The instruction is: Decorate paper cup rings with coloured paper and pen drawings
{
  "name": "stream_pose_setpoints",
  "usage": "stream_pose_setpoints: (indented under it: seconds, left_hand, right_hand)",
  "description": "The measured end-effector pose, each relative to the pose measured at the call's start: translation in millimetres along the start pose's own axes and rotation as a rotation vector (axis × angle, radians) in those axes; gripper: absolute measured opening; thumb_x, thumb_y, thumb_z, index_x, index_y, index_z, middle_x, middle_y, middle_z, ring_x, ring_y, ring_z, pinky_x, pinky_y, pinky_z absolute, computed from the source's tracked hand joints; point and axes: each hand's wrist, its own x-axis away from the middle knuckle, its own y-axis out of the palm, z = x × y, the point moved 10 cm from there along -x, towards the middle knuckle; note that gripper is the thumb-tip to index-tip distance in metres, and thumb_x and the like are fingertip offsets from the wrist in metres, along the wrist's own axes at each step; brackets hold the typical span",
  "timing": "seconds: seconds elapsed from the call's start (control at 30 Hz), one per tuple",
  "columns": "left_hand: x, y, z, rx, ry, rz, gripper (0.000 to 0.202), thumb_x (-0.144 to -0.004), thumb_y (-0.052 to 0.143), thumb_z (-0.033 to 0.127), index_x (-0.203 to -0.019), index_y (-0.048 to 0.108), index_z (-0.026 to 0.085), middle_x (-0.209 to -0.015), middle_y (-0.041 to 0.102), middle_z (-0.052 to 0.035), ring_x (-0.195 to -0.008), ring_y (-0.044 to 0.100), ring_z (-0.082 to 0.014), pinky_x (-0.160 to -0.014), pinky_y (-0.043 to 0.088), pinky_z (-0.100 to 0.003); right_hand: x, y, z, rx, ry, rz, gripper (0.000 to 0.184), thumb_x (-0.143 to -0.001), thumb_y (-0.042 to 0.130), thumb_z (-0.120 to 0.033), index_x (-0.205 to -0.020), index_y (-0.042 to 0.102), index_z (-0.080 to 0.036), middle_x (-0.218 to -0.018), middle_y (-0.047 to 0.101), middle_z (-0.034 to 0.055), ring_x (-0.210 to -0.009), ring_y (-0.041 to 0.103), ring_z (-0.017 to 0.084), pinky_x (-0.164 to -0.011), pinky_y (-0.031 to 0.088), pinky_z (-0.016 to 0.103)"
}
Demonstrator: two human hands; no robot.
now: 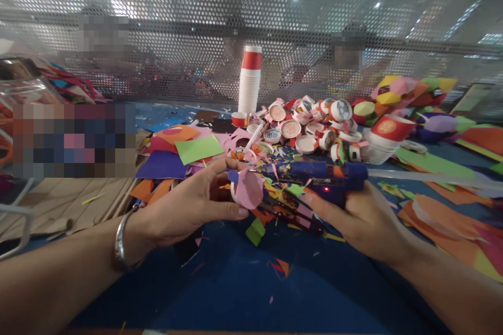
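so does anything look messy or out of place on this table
Yes: paper scraps litter the blue table, and cut cup rings lie in a loose heap. The right hand holds a glue gun; the left hand holds a pink disc.

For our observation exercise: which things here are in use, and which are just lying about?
In use: pink disc in left hand; glue gun in right hand.
Lying about: cup stack, cut cup bases, green paper, scraps on table.
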Motion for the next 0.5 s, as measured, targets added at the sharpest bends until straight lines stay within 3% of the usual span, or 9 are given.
stream_pose_setpoints:
  seconds: [0.1,0.3,0.43,0.5]
  left_hand:
    - [1,2.7,2,0.049,-0.004,-0.001,0.051,-0.079,0.085,0.011,-0.121,0.061,0.028,-0.102,0.073,0.0024,-0.092,0.067,-0.0108,-0.079,0.051,-0.021]
    - [1,1.2,4,0.118,-0.041,0.045,0.051,-0.076,0.084,0.005,-0.119,0.066,0.025,-0.105,0.075,-0.0011,-0.096,0.069,-0.0145,-0.084,0.053,-0.023]
    - [1,2.9,4,0.133,-0.096,0.015,0.05,-0.077,0.084,0.006,-0.12,0.068,0.025,-0.111,0.075,-0.0018,-0.102,0.068,-0.0142,-0.087,0.053,-0.022]
    - [2,2.9,6,0.145,-0.097,0.009,0.042,-0.075,0.086,0.008,-0.111,0.07,0.023,-0.102,0.075,-0.0007,-0.092,0.069,-0.0121,-0.08,0.053,-0.019]
  right_hand:
    - [-1,-1,-3,-0.013,0.002,0.002,0.017,-0.093,0.059,-0.03,-0.094,0.076,-0.025,-0.089,0.079,0.003,-0.088,0.075,0.027,-0.084,0.063,0.04]
    - [0,-9,5,-0.015,0.072,0.046,0.015,-0.092,0.061,-0.035,-0.091,0.073,-0.026,-0.08,0.075,-0.0002,-0.076,0.071,0.024,-0.07,0.06,0.036]
    - [2,-21,31,0.047,0.21,0.091,0.039,-0.091,0.065,-0.046,-0.059,0.057,-0.024,-0.055,0.058,-0.0017,-0.054,0.055,0.017,-0.053,0.049,0.031]
    - [2,-25,44,-0.027,0.267,0.079,0.045,-0.091,0.066,-0.049,-0.056,0.052,-0.023,-0.051,0.054,-0.0023,-0.048,0.05,0.015,-0.048,0.043,0.029]
